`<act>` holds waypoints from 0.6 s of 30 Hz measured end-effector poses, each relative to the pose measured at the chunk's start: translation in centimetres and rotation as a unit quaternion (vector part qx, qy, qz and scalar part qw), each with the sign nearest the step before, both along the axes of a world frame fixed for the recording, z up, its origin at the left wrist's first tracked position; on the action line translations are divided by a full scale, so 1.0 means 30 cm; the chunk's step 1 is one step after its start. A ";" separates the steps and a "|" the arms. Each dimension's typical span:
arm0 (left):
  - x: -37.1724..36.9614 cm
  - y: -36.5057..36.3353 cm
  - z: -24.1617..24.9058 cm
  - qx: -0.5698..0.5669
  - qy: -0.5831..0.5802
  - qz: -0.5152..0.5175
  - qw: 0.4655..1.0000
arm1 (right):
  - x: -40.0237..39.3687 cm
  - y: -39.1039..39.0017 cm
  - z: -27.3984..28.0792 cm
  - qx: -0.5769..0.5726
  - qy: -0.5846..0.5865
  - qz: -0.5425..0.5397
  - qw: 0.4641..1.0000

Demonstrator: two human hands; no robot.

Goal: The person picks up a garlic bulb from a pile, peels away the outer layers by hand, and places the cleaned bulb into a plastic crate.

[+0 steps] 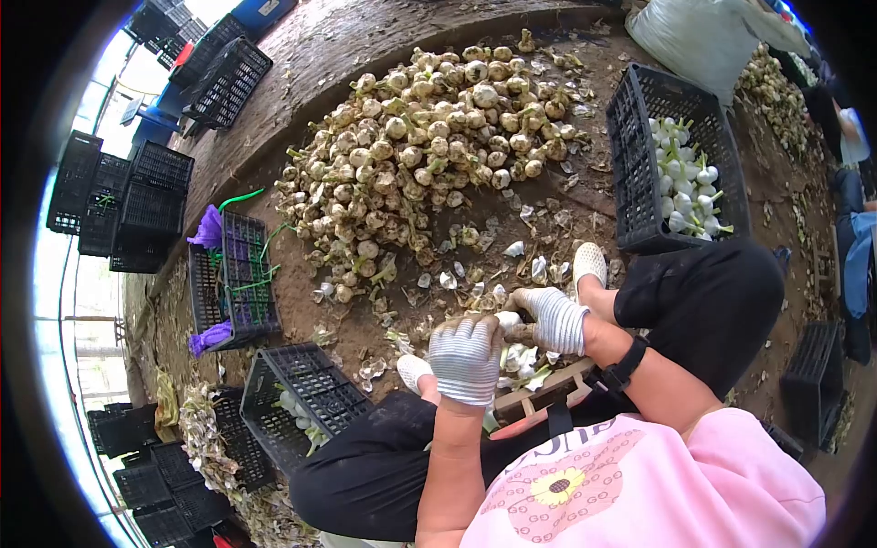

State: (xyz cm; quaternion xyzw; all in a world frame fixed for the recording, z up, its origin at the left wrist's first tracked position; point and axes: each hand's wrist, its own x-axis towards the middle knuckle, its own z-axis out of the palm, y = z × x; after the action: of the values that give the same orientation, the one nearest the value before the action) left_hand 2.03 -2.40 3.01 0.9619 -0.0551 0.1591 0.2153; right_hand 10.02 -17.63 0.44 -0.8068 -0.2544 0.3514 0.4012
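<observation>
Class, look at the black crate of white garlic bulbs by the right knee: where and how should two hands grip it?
Take the black crate by its two long side rims, from above. It is open-topped, with garlic bulbs lying inside. The sides look easier than the ends: the white sack crowds the far end, the right knee the near one.

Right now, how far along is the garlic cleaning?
Started, but far from finished, I'd judge. Clean white bulbs already lie in the right-hand crate, and pale ones show in the crate by the left knee. In hand is one pale bulb, between the gloved left hand and right hand. What's left looks like the big heap of dirty, brownish bulbs ahead.
</observation>
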 end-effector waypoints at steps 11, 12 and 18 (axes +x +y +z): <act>-0.007 0.039 -0.071 -0.676 0.113 0.177 0.706 | -0.032 -0.020 -0.064 0.359 0.396 -0.110 0.838; -0.014 0.026 -0.082 -0.629 0.117 0.159 0.752 | -0.036 -0.016 -0.065 0.364 0.403 -0.115 0.832; 0.003 -0.055 -0.023 -0.086 -0.049 0.023 0.995 | -0.082 0.048 -0.170 0.396 0.437 -0.191 0.785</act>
State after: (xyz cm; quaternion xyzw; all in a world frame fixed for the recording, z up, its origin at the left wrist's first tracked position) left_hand 2.13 -4.06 2.32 0.9320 -0.0298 0.2146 0.2906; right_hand 7.57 -16.18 -4.65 -0.3694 -0.0095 0.4505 0.8127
